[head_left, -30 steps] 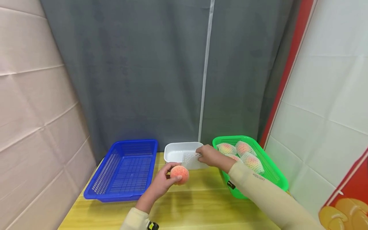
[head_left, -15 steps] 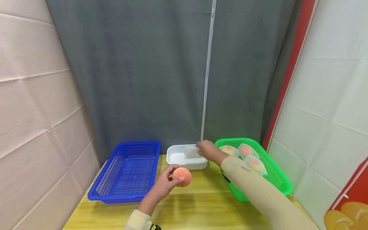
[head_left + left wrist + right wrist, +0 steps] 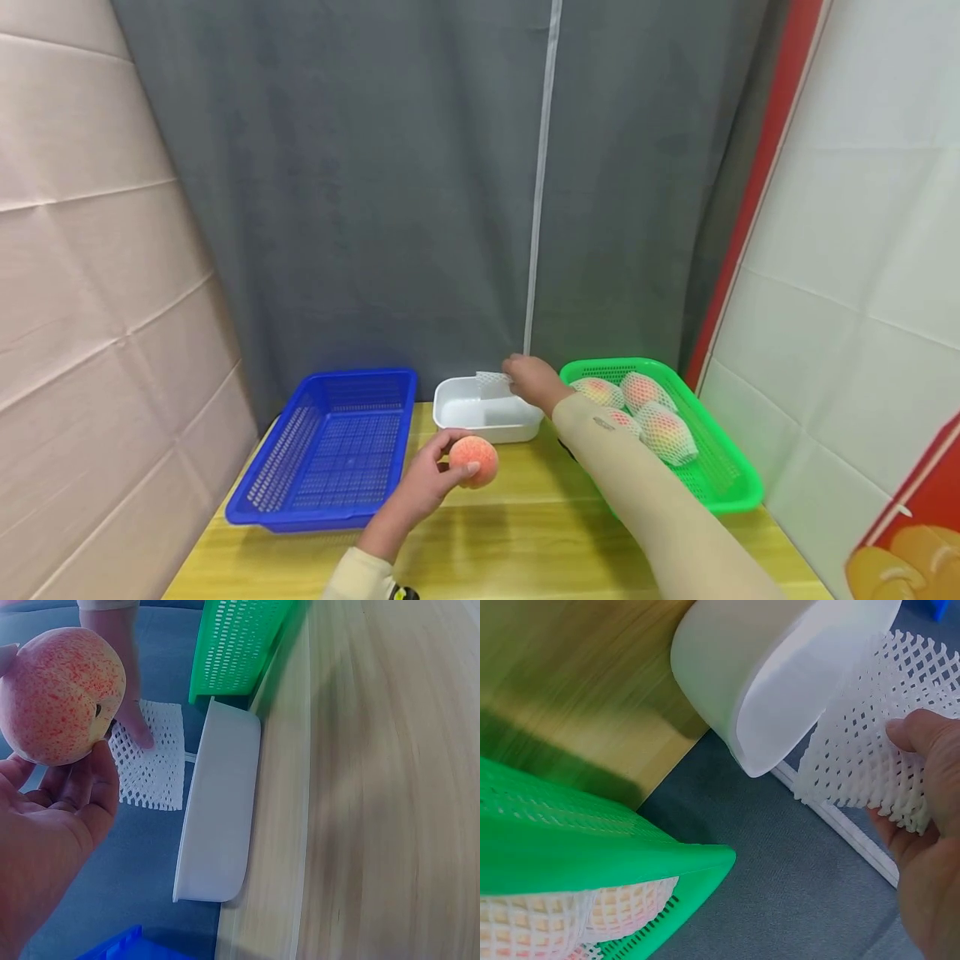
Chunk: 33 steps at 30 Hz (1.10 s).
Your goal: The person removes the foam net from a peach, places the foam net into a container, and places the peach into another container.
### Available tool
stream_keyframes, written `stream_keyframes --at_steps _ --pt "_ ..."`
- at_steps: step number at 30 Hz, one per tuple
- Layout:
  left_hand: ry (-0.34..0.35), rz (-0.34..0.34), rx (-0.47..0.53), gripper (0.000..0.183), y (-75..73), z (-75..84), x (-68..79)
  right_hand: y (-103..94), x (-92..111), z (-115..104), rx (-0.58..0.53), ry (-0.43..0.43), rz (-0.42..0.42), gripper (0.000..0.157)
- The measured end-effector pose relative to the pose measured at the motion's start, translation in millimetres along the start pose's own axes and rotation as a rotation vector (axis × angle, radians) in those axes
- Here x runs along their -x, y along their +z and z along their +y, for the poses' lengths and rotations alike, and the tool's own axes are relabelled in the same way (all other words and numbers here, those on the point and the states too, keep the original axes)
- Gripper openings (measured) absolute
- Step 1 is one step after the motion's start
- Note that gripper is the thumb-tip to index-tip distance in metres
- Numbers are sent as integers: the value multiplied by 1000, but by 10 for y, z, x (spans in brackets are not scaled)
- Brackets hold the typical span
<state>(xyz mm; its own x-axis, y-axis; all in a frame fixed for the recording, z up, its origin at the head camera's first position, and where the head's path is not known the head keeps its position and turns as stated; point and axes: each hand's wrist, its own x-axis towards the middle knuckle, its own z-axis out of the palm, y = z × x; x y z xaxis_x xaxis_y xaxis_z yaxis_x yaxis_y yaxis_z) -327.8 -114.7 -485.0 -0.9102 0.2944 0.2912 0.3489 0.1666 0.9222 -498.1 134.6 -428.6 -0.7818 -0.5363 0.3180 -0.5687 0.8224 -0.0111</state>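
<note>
A bare peach (image 3: 474, 462) sits in my left hand (image 3: 427, 481), gripped between thumb and fingers above the table's middle. The left wrist view shows the peach (image 3: 64, 697) up close, pink with red specks. My right hand (image 3: 534, 382) pinches a white foam net sleeve (image 3: 877, 735) between thumb and fingers. That sleeve hangs flat over the white tray (image 3: 487, 425), near its back right side. Several net-wrapped peaches (image 3: 664, 433) lie in the green basket (image 3: 723, 467), to the right of my right hand.
At the left stands a blue basket (image 3: 322, 450) with nothing in it. Grey curtain (image 3: 375, 208) hangs behind the wooden table (image 3: 510, 542), with a pale wall (image 3: 112, 333) at left and a white wall (image 3: 817, 333) at right.
My right hand has carried the net sleeve away from the peach, back over the white tray. My left hand keeps hold of the peach in nearly the same place.
</note>
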Motion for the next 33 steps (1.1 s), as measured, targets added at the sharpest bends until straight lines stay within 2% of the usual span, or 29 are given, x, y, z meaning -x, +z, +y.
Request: stream_keyframes --at_steps 6,13,20,25,33 --pt "-2 5 -12 42 -16 1 -12 88 -68 54 -7 25 37 16" --pt "-1 -1 2 42 -18 28 -17 344 -36 64 -12 91 69 18" --pt "-4 3 0 42 -29 25 -9 578 -68 106 53 113 114 21" --pt "-8 -2 -26 43 -30 4 3 666 -65 134 84 130 98 25" --pt "-10 5 -1 44 -35 -2 15 685 -56 96 45 123 60 27"
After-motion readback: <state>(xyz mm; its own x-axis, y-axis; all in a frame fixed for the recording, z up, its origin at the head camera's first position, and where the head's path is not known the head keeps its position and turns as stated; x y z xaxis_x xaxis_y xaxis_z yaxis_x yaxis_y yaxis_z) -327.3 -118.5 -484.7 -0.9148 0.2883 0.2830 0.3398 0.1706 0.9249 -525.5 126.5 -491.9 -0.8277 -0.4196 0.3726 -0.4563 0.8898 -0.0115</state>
